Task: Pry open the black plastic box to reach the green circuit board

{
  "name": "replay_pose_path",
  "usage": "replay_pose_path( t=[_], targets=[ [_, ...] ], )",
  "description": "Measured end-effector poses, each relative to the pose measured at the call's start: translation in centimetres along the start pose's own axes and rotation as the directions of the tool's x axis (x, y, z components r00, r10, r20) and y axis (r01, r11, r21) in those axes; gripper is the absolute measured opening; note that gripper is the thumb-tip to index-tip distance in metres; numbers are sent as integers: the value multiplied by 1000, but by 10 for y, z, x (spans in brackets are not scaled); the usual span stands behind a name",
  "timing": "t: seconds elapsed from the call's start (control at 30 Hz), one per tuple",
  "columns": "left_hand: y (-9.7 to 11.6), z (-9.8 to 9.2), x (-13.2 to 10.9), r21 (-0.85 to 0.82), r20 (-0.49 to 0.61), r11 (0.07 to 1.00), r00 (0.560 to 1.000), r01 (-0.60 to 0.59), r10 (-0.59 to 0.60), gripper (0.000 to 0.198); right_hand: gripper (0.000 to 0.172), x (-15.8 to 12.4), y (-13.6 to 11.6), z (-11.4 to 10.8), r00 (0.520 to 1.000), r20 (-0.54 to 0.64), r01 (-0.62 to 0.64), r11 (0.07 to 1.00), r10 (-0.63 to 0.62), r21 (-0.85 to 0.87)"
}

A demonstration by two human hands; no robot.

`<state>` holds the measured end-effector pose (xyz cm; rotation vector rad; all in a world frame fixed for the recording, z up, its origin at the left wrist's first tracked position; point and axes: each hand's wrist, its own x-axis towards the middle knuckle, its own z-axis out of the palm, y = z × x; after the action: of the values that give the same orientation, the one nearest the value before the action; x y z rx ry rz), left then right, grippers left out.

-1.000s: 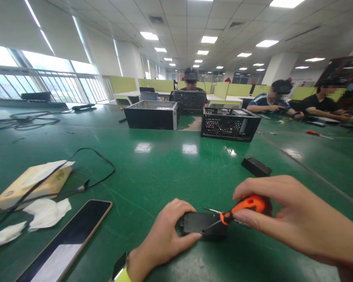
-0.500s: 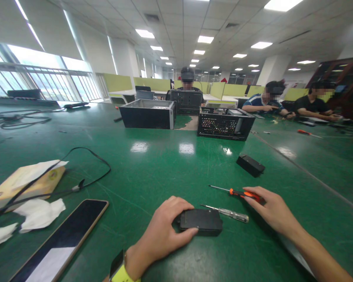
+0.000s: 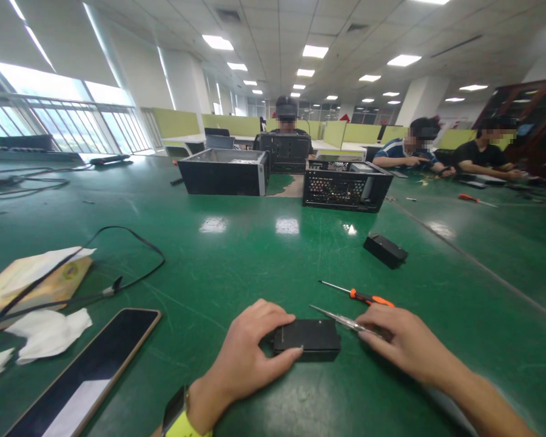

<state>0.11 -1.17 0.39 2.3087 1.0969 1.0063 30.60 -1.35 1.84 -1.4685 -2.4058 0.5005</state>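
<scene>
Lying on the green table is a black rectangular box, gripped at its left end by my left hand. The thumb lies along its near side and the fingers rest on the far side. To the right of it, my right hand is closed on the handle of a screwdriver with a clear handle. Its thin tip points to the upper left. An orange and black screwdriver lies on the table just beyond the right hand's fingers. Farther back to the right is a second black box.
A phone lies at the left, near crumpled tissues, a tissue pack and a looped black cable. Two open computer cases stand toward the back. Several people sit beyond, one behind a dark panel.
My right hand has left the orange screwdriver and moved left and nearer, taking hold of the clear-handled one. My left hand stays on the box. The view has shifted slightly.
</scene>
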Motion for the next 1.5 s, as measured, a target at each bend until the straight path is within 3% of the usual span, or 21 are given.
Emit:
replay_pose_path(
  t=[0.13,0.23,0.33,0.7,0.97,1.1,1.33,1.5],
  targets=[
    [-1,0,1,12,-3,1000,1000,3,-3,29,28,-9,15,-21,993,-117,23,951,14,309],
    [-1,0,2,14,-9,1000,1000,12,-12,27,29,-14,19,-31,997,12,66,912,-78,405],
    [-2,0,2,6,-10,1000,1000,15,-15,27,25,-14,14,-31,983,144,49,925,-111,377],
    [0,1,2,2,-14,1000,1000,25,-25,27,21,-17,9,-35,993,118,-18,953,-18,301],
    [1,1,4,-17,-19,998,998,54,-55,26,32,-19,6,-35,995,94,-49,971,27,235],
    [1,1,2,-42,-14,997,997,69,-70,26,30,-14,10,-24,999,50,-10,977,0,212],
    [3,0,2,-66,1,996,999,51,-51,26,23,-9,10,-7,990,-136,79,971,-49,225],
    [5,-2,3,-67,63,993,994,96,-91,28,23,-6,8,-2,989,-148,66,948,-20,313]
  ],
)
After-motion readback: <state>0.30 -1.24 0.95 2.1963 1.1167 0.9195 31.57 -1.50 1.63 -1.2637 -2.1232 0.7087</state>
